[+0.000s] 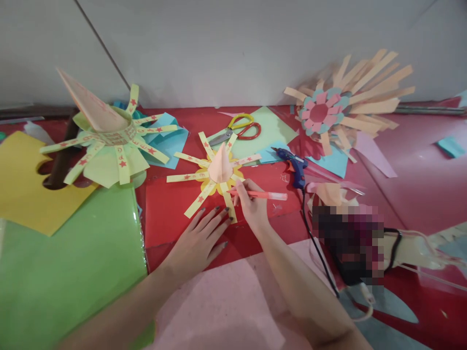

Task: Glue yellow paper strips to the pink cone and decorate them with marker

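Observation:
A small paper flower craft lies on the red table, with a pale peach paper cone standing at its middle, a yellow scalloped base and yellow strips spreading outward. Several strips carry red stars and marks. My right hand is closed around a red-orange marker, its tip at a lower strip. Flat on the table, fingers stretched, my left hand has its fingertips at the end of that strip. Scissors with one yellow and one red handle lie just behind the craft.
On the left stands a larger paper craft with a tall cone. A strip-and-flower craft leans at the back right. Nearby lie a blue glue gun with its cord, a green sheet and a yellow sheet.

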`<control>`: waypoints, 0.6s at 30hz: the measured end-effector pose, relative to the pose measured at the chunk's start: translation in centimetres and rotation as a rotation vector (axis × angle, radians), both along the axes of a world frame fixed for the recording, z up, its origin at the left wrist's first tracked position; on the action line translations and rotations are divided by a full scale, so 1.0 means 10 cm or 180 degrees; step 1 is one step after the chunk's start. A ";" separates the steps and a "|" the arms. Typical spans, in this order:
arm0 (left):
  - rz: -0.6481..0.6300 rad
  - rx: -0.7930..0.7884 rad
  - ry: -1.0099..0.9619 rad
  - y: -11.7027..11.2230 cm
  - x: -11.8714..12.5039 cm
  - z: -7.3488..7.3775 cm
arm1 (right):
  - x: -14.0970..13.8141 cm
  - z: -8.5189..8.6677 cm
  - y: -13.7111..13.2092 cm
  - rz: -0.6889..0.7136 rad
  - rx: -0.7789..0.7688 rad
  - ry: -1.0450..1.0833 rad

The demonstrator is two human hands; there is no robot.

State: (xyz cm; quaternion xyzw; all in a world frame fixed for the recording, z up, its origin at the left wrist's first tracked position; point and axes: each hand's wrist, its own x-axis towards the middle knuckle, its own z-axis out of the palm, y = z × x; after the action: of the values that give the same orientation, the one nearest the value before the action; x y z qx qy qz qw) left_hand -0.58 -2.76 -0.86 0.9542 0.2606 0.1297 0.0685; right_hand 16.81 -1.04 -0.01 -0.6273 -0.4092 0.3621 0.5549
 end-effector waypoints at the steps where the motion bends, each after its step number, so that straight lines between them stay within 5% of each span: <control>1: -0.0001 0.0017 0.0014 0.00 0.00 0.00 | 0.00 -0.01 0.00 -0.0006 -0.0016 -0.0048; 18: -0.0021 0.0031 0.0083 -0.02 0.01 0.01 | 0.02 -0.05 0.01 -0.0020 0.0024 -0.0435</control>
State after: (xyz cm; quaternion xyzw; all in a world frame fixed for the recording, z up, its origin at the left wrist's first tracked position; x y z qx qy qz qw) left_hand -0.49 -2.99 -0.80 0.9570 0.2576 0.1183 0.0609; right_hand 16.97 -0.97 -0.49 -0.6497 -0.4456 0.3151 0.5292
